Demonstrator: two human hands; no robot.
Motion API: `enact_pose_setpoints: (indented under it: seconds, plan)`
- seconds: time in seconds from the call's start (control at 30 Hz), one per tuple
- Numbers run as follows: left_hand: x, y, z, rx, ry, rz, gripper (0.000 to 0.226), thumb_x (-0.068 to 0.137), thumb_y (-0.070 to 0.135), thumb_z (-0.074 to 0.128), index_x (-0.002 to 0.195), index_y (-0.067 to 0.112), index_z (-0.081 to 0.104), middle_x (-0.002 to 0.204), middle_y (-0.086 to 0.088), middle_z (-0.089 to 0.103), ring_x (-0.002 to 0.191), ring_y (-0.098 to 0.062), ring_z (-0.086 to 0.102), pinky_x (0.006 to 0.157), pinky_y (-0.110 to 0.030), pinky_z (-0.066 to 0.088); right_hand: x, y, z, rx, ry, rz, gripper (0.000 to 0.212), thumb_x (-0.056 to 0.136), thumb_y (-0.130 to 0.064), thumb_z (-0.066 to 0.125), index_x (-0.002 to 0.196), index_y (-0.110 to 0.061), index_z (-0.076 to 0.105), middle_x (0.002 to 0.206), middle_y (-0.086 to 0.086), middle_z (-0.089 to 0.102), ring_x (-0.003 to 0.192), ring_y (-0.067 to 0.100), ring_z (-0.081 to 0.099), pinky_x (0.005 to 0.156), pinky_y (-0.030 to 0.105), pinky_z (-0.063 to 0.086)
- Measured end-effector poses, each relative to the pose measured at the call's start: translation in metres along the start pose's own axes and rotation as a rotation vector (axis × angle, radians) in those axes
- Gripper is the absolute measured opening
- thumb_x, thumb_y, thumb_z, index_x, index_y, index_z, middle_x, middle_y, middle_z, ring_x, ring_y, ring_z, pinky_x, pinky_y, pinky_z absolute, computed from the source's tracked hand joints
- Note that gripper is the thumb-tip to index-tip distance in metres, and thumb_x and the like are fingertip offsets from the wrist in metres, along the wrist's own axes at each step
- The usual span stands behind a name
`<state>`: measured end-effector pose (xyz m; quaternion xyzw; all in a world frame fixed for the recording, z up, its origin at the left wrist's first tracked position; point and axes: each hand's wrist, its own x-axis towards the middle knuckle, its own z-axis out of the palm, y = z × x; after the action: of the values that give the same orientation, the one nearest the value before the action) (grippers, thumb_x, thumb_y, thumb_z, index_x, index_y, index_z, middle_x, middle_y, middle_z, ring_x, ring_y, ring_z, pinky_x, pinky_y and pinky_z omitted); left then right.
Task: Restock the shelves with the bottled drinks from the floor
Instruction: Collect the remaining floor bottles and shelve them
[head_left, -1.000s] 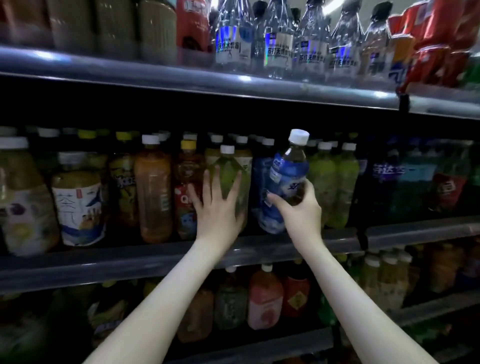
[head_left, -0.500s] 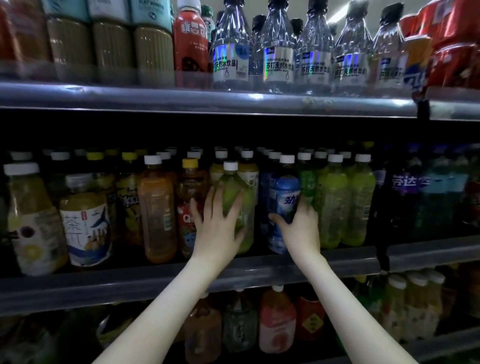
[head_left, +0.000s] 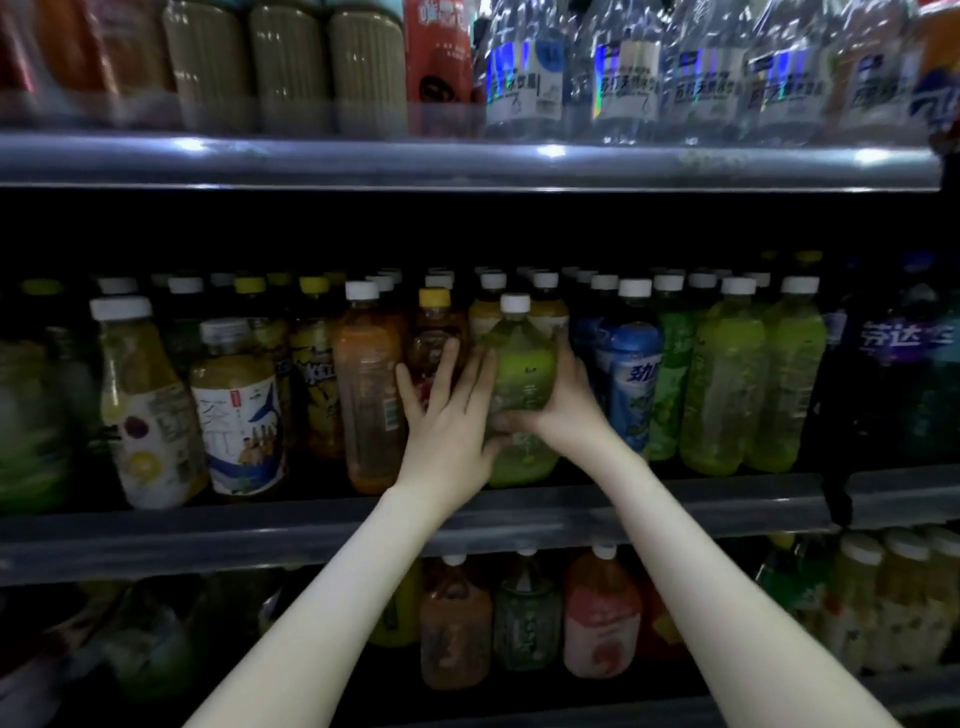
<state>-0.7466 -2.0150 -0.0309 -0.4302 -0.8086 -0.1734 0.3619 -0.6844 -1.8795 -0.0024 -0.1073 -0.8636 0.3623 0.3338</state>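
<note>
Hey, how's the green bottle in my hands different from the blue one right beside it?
The green bottle is pale green and broad; the blue bottle wears a blue wrap and looks slimmer. The green bottle is held between the left hand and right hand; no hand grips the blue bottle. Both are upright on the middle shelf with white caps.
</note>
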Motion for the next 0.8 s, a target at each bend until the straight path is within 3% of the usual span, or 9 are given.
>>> enact_pose_setpoints:
  seconds: [0.1,0.2,0.3,0.37,0.47,0.57,0.67,0.8]
  plan:
    - [-0.004,-0.003,-0.001,-0.091,0.03,0.04,0.087,0.088,0.032,0.062,0.153,0.015,0.006,0.161,-0.003,0.011,0.141,-0.009,-0.025,0.104,-0.044,-0.032,-0.006,0.002,-0.009,0.006,-0.013,0.033,0.113,0.068,-0.027,0.085,0.153,-0.024,0.011,0.151,0.008,0.021,0.142,0.025,0.014,0.112,0.043,0.025]
    - [-0.009,-0.009,0.004,-0.182,0.104,0.065,0.088,0.083,0.024,0.069,0.152,0.012,0.017,0.158,-0.008,0.022,0.145,-0.012,-0.007,0.112,-0.04,-0.014,-0.016,0.005,-0.009,0.111,-0.005,0.0,0.104,0.071,-0.022,0.083,0.15,-0.022,0.015,0.146,0.01,0.027,0.138,0.028,0.024,0.112,0.045,0.031]
    - [-0.021,-0.006,0.009,-0.312,0.199,0.118,0.087,0.083,0.015,0.071,0.15,0.018,0.016,0.155,-0.008,0.02,0.144,-0.025,0.011,0.115,-0.048,0.007,-0.033,0.005,-0.011,0.231,0.025,-0.089,0.09,0.075,-0.013,0.081,0.136,-0.019,0.015,0.131,0.001,0.034,0.122,0.013,0.045,0.089,0.009,0.044]
    - [-0.027,-0.002,0.01,-0.483,0.275,0.146,0.089,0.08,0.01,0.075,0.145,0.024,0.015,0.146,-0.003,0.018,0.138,-0.031,0.019,0.114,-0.048,0.023,-0.048,0.006,-0.013,0.178,0.057,-0.203,0.086,0.073,-0.014,0.083,0.127,-0.022,0.016,0.122,-0.009,0.034,0.112,-0.006,0.045,0.083,0.002,0.041]
    - [-0.039,-0.003,0.007,-0.663,0.279,0.116,0.102,0.072,0.016,0.084,0.143,0.026,0.011,0.141,-0.003,0.022,0.136,-0.028,0.028,0.113,-0.032,0.03,-0.072,0.008,-0.011,0.076,0.074,-0.386,0.091,0.075,-0.009,0.081,0.14,-0.019,0.019,0.129,-0.007,0.037,0.121,-0.007,0.041,0.098,0.011,0.039]
    - [-0.051,-0.001,-0.004,-0.826,0.167,0.016,0.112,0.071,0.018,0.084,0.144,0.033,0.0,0.131,0.002,0.044,0.124,-0.013,0.048,0.102,-0.015,0.038,-0.09,0.004,-0.007,-0.069,0.154,-0.566,0.081,0.074,0.009,0.076,0.142,-0.003,0.034,0.135,0.006,0.036,0.129,-0.008,0.033,0.107,0.012,0.03]
    - [-0.06,0.003,-0.017,-0.873,0.256,0.037,0.094,0.072,0.008,0.082,0.142,0.03,0.023,0.126,0.011,0.048,0.115,-0.013,0.054,0.096,-0.022,0.046,-0.104,-0.008,-0.014,-0.106,0.198,-0.698,0.077,0.072,0.013,0.074,0.138,-0.005,0.037,0.135,0.008,0.037,0.133,-0.005,0.029,0.11,0.015,0.027]
    - [-0.082,0.006,-0.038,-0.855,0.289,0.101,0.078,0.077,0.017,0.075,0.135,0.022,0.024,0.135,-0.003,0.041,0.117,-0.02,0.054,0.096,-0.033,0.049,-0.123,-0.017,-0.019,-0.11,0.193,-0.805,0.082,0.067,0.017,0.075,0.135,-0.006,0.036,0.136,0.012,0.036,0.136,0.011,0.031,0.113,0.023,0.029]
